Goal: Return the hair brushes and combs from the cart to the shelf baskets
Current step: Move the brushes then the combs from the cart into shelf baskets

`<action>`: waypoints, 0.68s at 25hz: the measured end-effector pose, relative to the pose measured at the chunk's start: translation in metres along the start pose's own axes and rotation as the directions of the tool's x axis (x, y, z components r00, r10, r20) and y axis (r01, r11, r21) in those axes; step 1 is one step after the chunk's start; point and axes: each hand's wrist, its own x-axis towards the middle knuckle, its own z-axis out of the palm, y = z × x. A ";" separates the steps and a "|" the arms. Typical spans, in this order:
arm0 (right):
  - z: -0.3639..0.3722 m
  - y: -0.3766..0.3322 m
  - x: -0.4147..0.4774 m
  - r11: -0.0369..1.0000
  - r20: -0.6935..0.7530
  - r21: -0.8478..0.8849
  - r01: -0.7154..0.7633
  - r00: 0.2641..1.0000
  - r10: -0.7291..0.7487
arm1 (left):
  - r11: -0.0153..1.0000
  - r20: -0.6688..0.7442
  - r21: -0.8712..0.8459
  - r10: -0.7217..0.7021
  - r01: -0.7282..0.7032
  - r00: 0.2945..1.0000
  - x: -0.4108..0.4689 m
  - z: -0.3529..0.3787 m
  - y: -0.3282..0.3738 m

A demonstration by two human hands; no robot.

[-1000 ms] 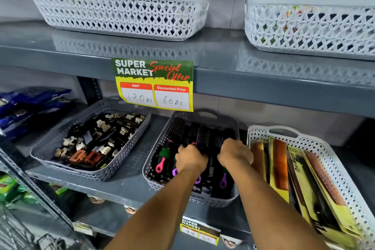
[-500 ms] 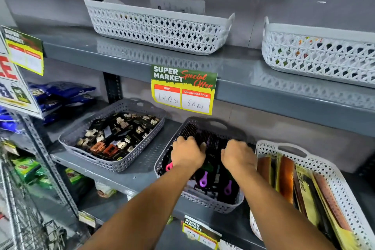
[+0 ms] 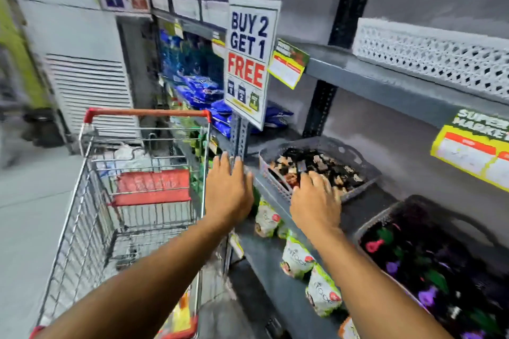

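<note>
The cart stands at left, its basket open at the top; any brushes inside cannot be made out. Both hands hang between cart and shelf, left hand and right hand empty, fingers spread. Reach over the cart's rim, clear of the shelf edge. The hair-brush basket sits at far right.

We see a silver wire cart with red handle at nine o'clock, grey lattice basket centre, white lattice basket at two.
</note>
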 end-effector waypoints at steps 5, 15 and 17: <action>0.053 -0.103 -0.006 0.966 0.065 0.120 0.227 0.969 -0.236 | 0.975 -0.062 0.117 -0.185 0.191 0.981 -0.010 -0.025 -0.120; 0.201 -0.230 -0.035 0.910 0.470 0.202 0.363 0.779 -0.415 | 0.850 0.117 0.161 -0.521 0.501 0.846 -0.053 0.035 -0.304; 0.233 -0.242 -0.044 0.918 0.584 0.206 0.338 0.711 -0.392 | 0.800 0.206 0.171 -0.600 0.575 0.773 -0.064 0.060 -0.329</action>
